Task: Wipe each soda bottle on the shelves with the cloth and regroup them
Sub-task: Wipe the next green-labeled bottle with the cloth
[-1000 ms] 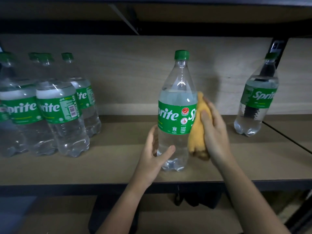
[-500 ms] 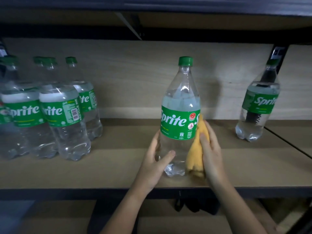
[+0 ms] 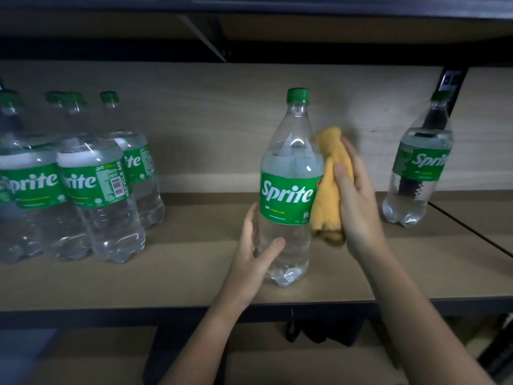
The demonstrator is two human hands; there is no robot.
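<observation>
Cloth (image 3: 327,187) moved up to the label; right hand (image 3: 358,201) grips it, left hand (image 3: 258,259) steadies bottle (image 3: 288,190) mid-shelf (image 3: 180,279). Wipe ongoing.

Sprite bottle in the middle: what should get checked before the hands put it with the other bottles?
1. Left hand grips the clear plastic Sprite bottle with the green label low down: ok.
2. Bottle upright on the wooden shelf: ok.
3. Green cap on: ok.
4. Right hand presses the yellow cloth against the bottle's side: ok.
5. Bottle's back side wiped: cannot tell.
6. Bare shelf beside the group of Sprite bottles on the left: ok.
</observation>
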